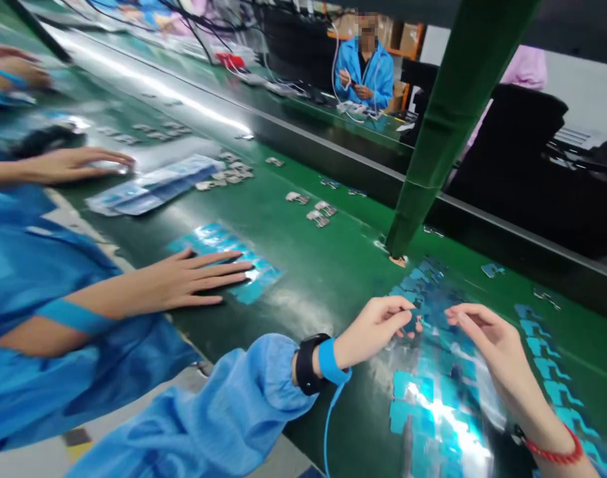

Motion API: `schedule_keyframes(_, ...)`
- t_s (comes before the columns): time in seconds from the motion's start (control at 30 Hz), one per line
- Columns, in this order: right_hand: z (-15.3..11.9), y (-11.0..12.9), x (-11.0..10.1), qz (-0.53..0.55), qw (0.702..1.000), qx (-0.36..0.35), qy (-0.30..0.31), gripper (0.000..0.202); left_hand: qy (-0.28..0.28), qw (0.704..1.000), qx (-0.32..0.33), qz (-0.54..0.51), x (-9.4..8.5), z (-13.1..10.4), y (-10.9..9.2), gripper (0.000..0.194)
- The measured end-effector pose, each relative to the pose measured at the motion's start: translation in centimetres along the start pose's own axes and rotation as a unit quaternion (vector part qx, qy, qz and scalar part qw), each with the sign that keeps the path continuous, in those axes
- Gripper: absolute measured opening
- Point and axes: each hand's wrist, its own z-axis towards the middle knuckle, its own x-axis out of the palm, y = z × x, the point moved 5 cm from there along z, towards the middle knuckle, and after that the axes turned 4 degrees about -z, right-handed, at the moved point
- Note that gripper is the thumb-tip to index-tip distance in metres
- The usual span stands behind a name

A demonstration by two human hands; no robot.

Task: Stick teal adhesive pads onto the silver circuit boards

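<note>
My left hand (376,330), with a blue wrist strap and black watch, is closed in a pinch over the bench. Just off its fingertips shows a small copper-coloured piece (419,323); whether the fingers hold it I cannot tell. Opposite, my right hand (497,348), wearing a red bracelet, is also pinched, and anything between its fingertips is too small to name. Beneath both hands lies a shiny sheet of blue film pieces (433,405). Dark blue flat cut parts (426,275) are spread beyond my fingers. To the right runs a row of blue film-covered parts (545,358).
A co-worker's hand (194,279) rests flat on another blue sheet (258,282) at left. Another person's hand (79,164) is near a plastic bag (154,186). Small metal parts (318,216) lie on the green bench (303,292). A green post (423,159) rises ahead.
</note>
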Motion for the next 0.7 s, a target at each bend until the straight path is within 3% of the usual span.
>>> schedule_keyframes(0.07, 0.3, -0.3, 0.2, 0.036, 0.997, 0.053, 0.041, 0.032, 0.015, 1.000, -0.010, 0.010, 0.2, -0.1, -0.2, 0.019)
schedule_keyframes(0.13, 0.3, -0.5, 0.4, 0.037, 0.996, 0.061, 0.051, 0.034, 0.032, 0.999, -0.025, 0.011, 0.6, -0.3, -0.2, 0.018)
schedule_keyframes(0.43, 0.6, -3.5, -0.6, -0.075, 0.995, -0.048, 0.053, 0.028, 0.038, 0.998, -0.042, 0.032, 0.9, 0.2, 1.1, 0.014)
schedule_keyframes(0.53, 0.4, -3.9, -0.8, -0.113, 0.989, -0.071, 0.059, 0.028, 0.052, 0.994, -0.036, 0.090, 1.1, 0.3, 1.6, 0.015)
schedule_keyframes(0.6, 0.1, -3.9, -1.2, -0.144, 0.985, -0.084, 0.036, 0.028, 0.035, 0.986, -0.018, 0.163, 0.6, 0.6, 1.5, 0.018)
schedule_keyframes(0.7, -0.8, -3.1, -1.5, -0.169, 0.977, -0.130, -0.009, 0.027, -0.066, 0.965, 0.021, 0.255, -2.3, 2.1, -0.2, 0.023)
